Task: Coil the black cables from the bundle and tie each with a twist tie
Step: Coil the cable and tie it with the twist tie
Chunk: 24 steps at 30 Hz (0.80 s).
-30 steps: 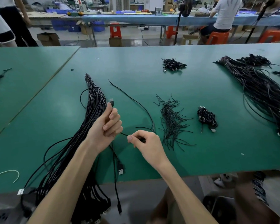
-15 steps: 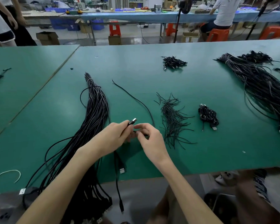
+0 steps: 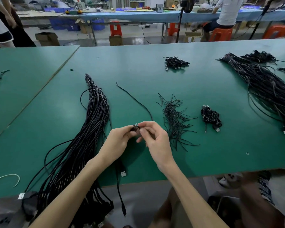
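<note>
Green counter point(image 3: 155, 76); your left hand point(image 3: 117, 142) and right hand point(image 3: 156, 142) pinch one plug point(image 3: 135, 127). Limp, light cable point(image 3: 135, 101), likely; grip just behind the plug.

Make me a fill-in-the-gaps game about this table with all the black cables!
The table is coloured ___. The cable bundle lies to the ___ of the left hand. The cable end is pinched by the left hand and the ___ hand. The coiled cable lies to the ___ of the twist ties.
Missing words: green, left, right, right.
</note>
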### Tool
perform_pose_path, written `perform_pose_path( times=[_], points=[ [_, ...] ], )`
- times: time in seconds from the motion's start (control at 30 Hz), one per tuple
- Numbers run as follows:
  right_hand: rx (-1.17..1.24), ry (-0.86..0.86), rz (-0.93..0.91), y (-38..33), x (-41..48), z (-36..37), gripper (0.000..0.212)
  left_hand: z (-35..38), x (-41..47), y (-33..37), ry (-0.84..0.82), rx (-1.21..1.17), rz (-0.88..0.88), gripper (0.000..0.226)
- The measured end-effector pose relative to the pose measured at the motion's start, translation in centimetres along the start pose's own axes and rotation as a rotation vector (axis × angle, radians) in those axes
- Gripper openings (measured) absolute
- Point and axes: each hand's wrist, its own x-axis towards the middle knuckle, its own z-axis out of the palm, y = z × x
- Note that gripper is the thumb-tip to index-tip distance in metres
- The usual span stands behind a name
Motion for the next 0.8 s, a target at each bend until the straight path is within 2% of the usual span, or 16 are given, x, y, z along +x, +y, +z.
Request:
perform_pose_path(
  times=[0.13, 0.2, 0.27, 0.5, 0.6, 0.73, 0.8],
  points=[
    [-0.013, -0.04, -0.012, -0.1, -0.1, 0.2, 0.007, -0.1, -0.1, 0.6, 0.03, -0.522, -0.192, 0.024],
    [-0.059, -0.086, -0.015, 0.0, -0.1, 0.5, 0.002, -0.4, 0.1, 0.8, -0.003, -0.736, -0.308, 0.035],
    [-0.097, -0.112, -0.008, 0.0, -0.1, 0.6, 0.007, -0.5, 0.4, 1.1, -0.042, -0.896, -0.375, 0.043],
    [-0.122, -0.153, 0.009, 0.3, 0.0, 0.6, 0.012, 0.7, 0.9, 1.2, 0.053, -1.052, -0.478, 0.051],
    [-0.132, -0.161, 0.025, 0.5, 0.0, 0.7, 0.012, 0.4, 0.9, 1.0, 0.022, -1.109, -0.467, 0.047],
    [-0.142, -0.185, 0.066, 0.5, -0.2, 0.7, 0.014, -0.3, 1.1, 0.6, 0.101, -1.35, -0.456, 0.034],
    [-0.171, -0.203, 0.068, 0.4, -0.3, 0.7, 0.014, -0.5, 1.3, 0.6, 0.073, -1.48, -0.431, 0.034]
  ],
)
